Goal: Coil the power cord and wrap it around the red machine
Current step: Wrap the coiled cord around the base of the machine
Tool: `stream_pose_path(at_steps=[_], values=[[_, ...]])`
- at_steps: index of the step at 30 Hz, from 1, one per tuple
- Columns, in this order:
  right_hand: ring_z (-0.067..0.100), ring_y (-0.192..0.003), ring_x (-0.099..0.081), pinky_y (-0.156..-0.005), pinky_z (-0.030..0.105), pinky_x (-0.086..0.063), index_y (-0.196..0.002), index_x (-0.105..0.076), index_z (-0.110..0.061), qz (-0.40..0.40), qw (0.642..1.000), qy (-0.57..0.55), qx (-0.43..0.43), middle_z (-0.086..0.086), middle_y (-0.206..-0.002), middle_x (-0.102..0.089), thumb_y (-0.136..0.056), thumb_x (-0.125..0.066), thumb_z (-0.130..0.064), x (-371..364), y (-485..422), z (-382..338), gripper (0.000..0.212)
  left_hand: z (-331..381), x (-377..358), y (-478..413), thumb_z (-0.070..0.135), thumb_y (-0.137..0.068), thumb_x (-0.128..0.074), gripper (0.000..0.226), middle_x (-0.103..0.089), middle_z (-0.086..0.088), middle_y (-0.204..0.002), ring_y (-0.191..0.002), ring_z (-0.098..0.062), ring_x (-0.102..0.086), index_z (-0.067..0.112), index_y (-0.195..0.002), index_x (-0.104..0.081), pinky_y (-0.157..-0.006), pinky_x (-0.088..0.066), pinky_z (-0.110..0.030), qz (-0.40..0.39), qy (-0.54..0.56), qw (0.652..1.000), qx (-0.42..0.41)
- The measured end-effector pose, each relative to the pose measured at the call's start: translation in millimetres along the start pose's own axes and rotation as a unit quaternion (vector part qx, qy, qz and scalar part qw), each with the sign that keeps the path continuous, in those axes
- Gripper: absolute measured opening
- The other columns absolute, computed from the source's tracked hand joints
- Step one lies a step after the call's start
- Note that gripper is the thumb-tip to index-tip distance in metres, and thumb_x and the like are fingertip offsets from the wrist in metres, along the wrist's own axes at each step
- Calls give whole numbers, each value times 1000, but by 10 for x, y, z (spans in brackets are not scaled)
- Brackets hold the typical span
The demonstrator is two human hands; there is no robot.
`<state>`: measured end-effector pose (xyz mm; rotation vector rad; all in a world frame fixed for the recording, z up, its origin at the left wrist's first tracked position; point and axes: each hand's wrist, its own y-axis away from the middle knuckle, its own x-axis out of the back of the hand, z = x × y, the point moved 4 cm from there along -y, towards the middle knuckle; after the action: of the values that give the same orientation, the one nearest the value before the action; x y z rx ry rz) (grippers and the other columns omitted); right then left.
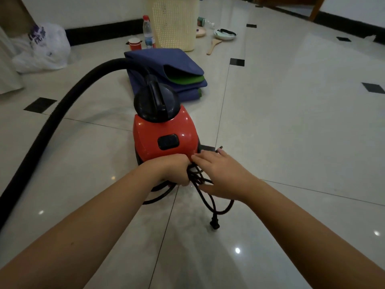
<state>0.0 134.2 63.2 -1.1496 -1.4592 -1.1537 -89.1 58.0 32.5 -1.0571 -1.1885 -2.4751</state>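
While the left hand clamps the cord loops against the machine base, the right hand lies open on them; limp, springy, best gripped at the bundle.

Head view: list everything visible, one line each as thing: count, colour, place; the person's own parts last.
red machine: one, red with black top, centre floor
hose: one, black, arcing left from the machine
power cord: one, black, looped at the machine's near end
plug: one, black, on the floor
folded cloths: one stack, blue and green, behind the machine
basket: one, cream, far centre
bottle: one, clear with red cap, left of basket
cup: one, red and white, by bottle
wooden spoon: one, tan, right of basket
plate: one, pale, far right of basket
plastic bag: one, white, far left
left hand: grip closed on cord loops
right hand: open, fingers spread against the loops
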Motion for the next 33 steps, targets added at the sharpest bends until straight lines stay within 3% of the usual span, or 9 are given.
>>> stream_pose_path(at_steps=[2,4,6,9,11,15,19,25,33], values=[[21,-143,-18,-119,44,-4,-147,-11,-17,-49,998,17,-18,4,-154,-24,-83,-59,-41,-185,-37,40,84,-30,-12,-1,8,-77,-64,20,-57,0,-75,-71,-18,-57,11,-97,-62,-61,-47,-26,-18,-9,1000,-15],[20,-141,-22,-119,45,-2,-146,-13,-18,-60,997,-36,-29,2,-152,-29,-79,-61,-47,-252,-69,-7,88,-52,-35,8,8,-78,-65,28,-56,-1,-75,-67,-16,-56,6,-105,-61,-59,-47,-25,-34,-12,999,-20],[20,-136,-31,-118,47,-5,-144,-20,-18,-82,992,-81,-57,2,-146,-37,-76,-63,-50,-248,-109,-47,86,-57,-30,21,6,-79,-64,27,-57,-3,-72,-57,-14,-55,1,-105,-62,-54,-47,-23,-46,8,998,-29],[23,-123,-45,-115,46,-17,-130,-36,-16,-71,992,-30,-99,3,-131,-50,-72,-68,-45,-227,-203,-39,72,-40,59,40,3,-79,-62,16,-57,-4,-69,-55,-13,-55,1,-95,-63,-53,-48,-21,-32,43,997,-51],[23,-109,-54,-106,40,-28,-115,-45,-15,-26,992,-20,-122,3,-117,-58,-73,-68,-33,-205,-303,-37,51,-72,121,71,3,-80,-61,6,-58,-4,-68,-55,-13,-57,8,-84,-61,-51,-49,-19,-19,72,995,-64],[22,-90,-59,-76,28,-46,-106,-57,-13,-9,991,-90,-100,7,-104,-66,-79,-61,-15,-139,-482,-55,27,-282,206,152,6,-77,-61,14,-58,-1,-64,-50,-8,-56,19,-72,-57,-40,-42,-12,26,110,992,-58],[17,-78,-51,-53,16,-30,-100,-59,-10,-25,993,-93,-68,6,-92,-62,-83,-57,-13,-95,-606,12,18,-399,263,187,25,-78,-63,12,-56,5,-68,-65,-13,-56,25,-71,-53,-55,-45,-24,114,28,991,-58],[24,-94,-60,-73,26,-44,-112,-56,-11,-62,988,-130,-59,11,-106,-65,-85,-55,-12,-187,-769,110,27,-593,228,148,32,-83,-58,29,-65,-3,-103,-86,-18,-58,16,-106,-54,-66,-42,-28,194,-85,977,-7],[28,-97,-60,-70,29,-41,-112,-54,-11,-24,995,-74,-64,10,-106,-65,-88,-50,-17,-211,-856,235,25,-645,80,33,27,-86,-55,29,-69,-8,-105,-96,-26,-65,13,-110,-60,-73,-47,-30,309,-47,949,34]])
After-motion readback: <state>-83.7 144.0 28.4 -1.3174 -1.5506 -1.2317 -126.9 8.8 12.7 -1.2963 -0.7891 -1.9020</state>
